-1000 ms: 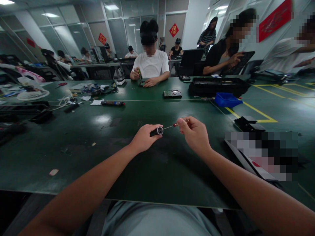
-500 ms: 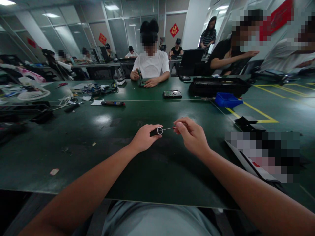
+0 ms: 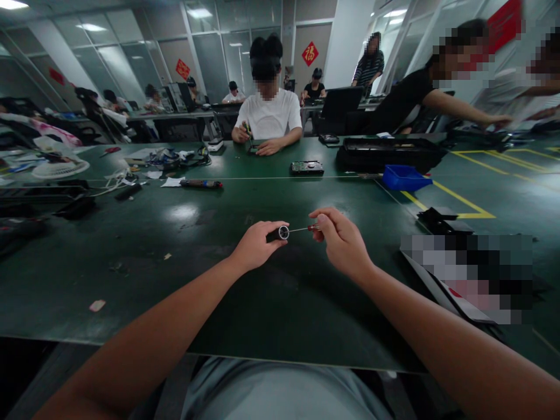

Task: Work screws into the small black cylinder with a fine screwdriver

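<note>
My left hand is closed around a black cylindrical part with a silver ring at its open end, which faces me and to the right. Between thumb and fingers, my right hand grips a screwdriver by its red handle. Its thin metal shaft points left and meets the ringed end of the black part; whether the tip sits in a screw is too small to make out. Both hands are held over the green table.
Across the table a person works on a small item. A hard drive, a blue bin and a long black tray lie ahead. A pen-like tool and cables are at left; a blurred-out item is at right.
The fingers of my right hand have shifted and opened slightly on the screwdriver's handle, showing more of it. My left hand stays put. At right, a co-worker has reached an arm further right.
</note>
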{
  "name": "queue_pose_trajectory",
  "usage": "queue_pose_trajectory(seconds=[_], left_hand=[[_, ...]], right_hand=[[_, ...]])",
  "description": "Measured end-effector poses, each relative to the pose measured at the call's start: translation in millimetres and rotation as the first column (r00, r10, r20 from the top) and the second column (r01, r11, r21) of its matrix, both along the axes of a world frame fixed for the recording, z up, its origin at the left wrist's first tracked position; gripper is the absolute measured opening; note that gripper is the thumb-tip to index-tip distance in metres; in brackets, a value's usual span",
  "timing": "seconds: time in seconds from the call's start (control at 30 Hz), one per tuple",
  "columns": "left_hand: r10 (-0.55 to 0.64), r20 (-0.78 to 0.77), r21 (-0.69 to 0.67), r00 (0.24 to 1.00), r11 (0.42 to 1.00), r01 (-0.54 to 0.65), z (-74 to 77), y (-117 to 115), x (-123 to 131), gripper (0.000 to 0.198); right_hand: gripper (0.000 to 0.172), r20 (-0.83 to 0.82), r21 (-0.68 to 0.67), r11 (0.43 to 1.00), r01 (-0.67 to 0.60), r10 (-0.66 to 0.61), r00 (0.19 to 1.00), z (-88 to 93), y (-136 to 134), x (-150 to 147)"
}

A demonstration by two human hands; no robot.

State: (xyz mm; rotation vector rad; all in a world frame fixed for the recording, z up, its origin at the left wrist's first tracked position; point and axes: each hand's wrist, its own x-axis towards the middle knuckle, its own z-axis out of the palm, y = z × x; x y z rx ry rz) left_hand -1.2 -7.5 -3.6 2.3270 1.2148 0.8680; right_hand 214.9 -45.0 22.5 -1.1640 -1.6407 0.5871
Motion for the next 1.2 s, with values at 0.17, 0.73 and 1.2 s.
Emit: queue_pose_trajectory(seconds=[0.17,0.73,1.2], left_hand=[[0.006,0.003,-0.001,1.0,1.0,-0.006,0.3,0.1,0.8,0.039],[-0.005,0.002,-0.018,1.0,1.0,0.005,1.2,-0.5,1.0,0.038],[-0.015,0.016,0.005,1.0,1.0,0.015,3.6,0.0,-0.2,0.04]], right_hand=[[0.023,0.004,0.013,1.0,0.004,-0.005,1.0,-0.8,-0.6,1.1],[0.027,-0.015,0.001,0.999,0.053,-0.053,0.998,0.8,1.2,-2.1],[0.03,-0.448,-0.087,0.994,-0.069,0.023,0.894,-15.6,16.2,-3.3]])
